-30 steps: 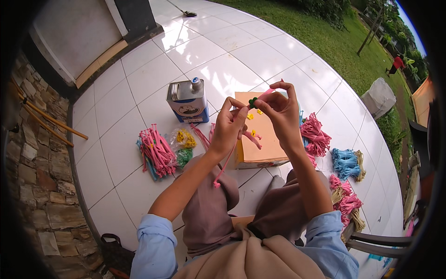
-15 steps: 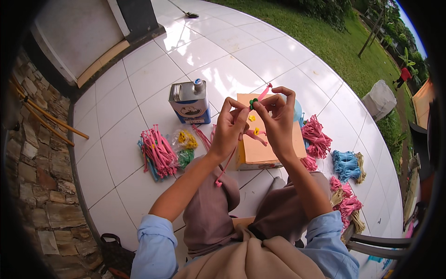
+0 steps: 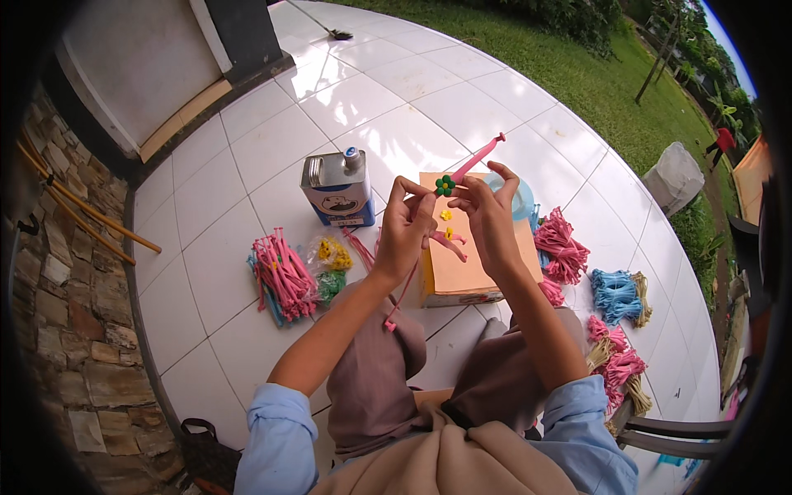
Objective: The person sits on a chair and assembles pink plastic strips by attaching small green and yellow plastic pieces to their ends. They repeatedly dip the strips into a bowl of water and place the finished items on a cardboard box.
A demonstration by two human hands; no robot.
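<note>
A pink strap (image 3: 481,158) with a small knob at its tip slants up to the right above the box. Near its lower end sits a green flower (image 3: 445,186) with a yellow centre. My left hand (image 3: 403,239) pinches the strap beside the flower from the left. From the right, my right hand (image 3: 493,224) holds it with thumb and fingers, its index finger lifted. Beneath my hands, a yellow flower piece (image 3: 446,215) lies on the cardboard-topped box (image 3: 495,260). A long pink strap end (image 3: 390,325) dangles by my left knee.
Left of the box stands a blue and white metal can (image 3: 338,194). Nearby are a pink strap bundle (image 3: 285,276) and a bag of yellow pieces (image 3: 332,253). A light blue lid (image 3: 520,200), pink straps (image 3: 563,247) and a blue bundle (image 3: 615,294) lie right.
The pink strap now reaches further up and right, and the green flower faces up in plain view. My right fingers have shifted down and spread slightly.
</note>
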